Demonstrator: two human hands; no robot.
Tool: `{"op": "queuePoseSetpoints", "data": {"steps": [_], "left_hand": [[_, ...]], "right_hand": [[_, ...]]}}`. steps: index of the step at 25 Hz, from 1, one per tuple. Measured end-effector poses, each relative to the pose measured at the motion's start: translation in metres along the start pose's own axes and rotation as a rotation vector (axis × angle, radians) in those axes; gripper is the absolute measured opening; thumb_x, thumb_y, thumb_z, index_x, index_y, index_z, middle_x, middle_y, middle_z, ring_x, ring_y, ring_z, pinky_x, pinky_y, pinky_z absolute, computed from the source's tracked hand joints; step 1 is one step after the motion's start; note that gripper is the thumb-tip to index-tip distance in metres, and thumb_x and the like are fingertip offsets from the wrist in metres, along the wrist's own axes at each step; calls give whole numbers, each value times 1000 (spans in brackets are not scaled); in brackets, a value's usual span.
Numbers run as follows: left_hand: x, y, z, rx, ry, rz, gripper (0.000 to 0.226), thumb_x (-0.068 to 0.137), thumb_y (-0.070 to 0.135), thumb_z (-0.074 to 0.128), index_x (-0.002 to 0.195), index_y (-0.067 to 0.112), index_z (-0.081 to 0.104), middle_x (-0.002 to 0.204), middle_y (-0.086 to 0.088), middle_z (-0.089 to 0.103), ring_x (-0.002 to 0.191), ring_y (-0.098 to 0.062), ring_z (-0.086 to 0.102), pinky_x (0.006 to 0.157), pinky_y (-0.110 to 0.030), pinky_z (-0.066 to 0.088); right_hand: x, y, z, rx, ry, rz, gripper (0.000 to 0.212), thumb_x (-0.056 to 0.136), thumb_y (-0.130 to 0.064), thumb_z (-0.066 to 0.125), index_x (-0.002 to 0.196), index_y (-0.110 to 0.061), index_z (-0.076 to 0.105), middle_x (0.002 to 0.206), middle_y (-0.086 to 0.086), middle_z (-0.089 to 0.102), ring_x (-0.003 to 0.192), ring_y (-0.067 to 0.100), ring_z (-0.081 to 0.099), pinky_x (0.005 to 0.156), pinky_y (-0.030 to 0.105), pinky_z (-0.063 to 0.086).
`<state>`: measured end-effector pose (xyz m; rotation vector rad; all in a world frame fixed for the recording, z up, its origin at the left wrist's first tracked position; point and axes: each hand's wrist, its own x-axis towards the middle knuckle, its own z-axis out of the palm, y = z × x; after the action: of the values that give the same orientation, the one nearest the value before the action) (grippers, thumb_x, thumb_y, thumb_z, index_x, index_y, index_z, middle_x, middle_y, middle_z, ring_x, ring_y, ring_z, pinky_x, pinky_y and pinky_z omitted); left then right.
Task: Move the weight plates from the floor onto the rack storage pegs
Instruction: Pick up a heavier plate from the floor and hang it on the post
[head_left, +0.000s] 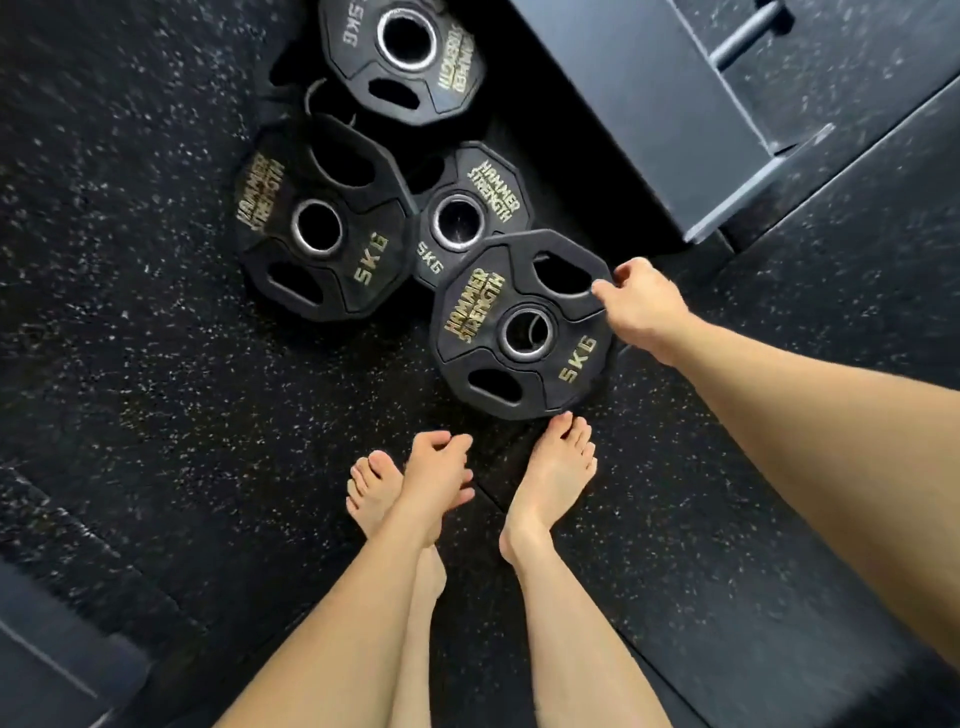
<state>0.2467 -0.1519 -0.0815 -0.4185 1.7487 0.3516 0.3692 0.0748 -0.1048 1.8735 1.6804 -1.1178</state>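
Several black 5 kg weight plates with gold lettering lie on the speckled rubber floor (130, 312). The nearest plate (483, 322) rests just in front of my bare feet and overlaps a smaller-looking plate (493, 187) behind it. My right hand (644, 306) pinches the nearest plate's right rim beside a grip hole, thumb on top. Another plate (280, 218) lies to the left and a fourth (457, 62) at the top. My left hand (439, 467) hangs above my left foot, fingers loosely curled, holding nothing.
A dark grey steel rack base (649, 104) runs diagonally at the upper right, close behind the plates, with a short metal bar (748, 36) beyond it. My bare feet (550, 483) stand right at the nearest plate's edge. A grey slab (52, 649) sits at the lower left.
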Motion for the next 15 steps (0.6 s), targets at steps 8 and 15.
{"op": "queuePoseSetpoints", "data": {"steps": [8,15], "left_hand": [[82,20,58,-415,-39,-6,61,88,8,68,140,15,38,129,-4,56,112,-22,60,93,-41,55],[48,25,34,-405,31,85,48,85,6,61,127,23,45,109,1,61,98,-15,60,91,-41,53]], "right_hand": [[62,-1,32,-516,147,-349,34,96,-31,55,122,-10,48,116,17,62,106,41,60,75,40,37],[19,-3,10,-544,84,-336,34,97,-30,54,115,-2,51,115,25,61,106,46,57,79,43,42]]}}
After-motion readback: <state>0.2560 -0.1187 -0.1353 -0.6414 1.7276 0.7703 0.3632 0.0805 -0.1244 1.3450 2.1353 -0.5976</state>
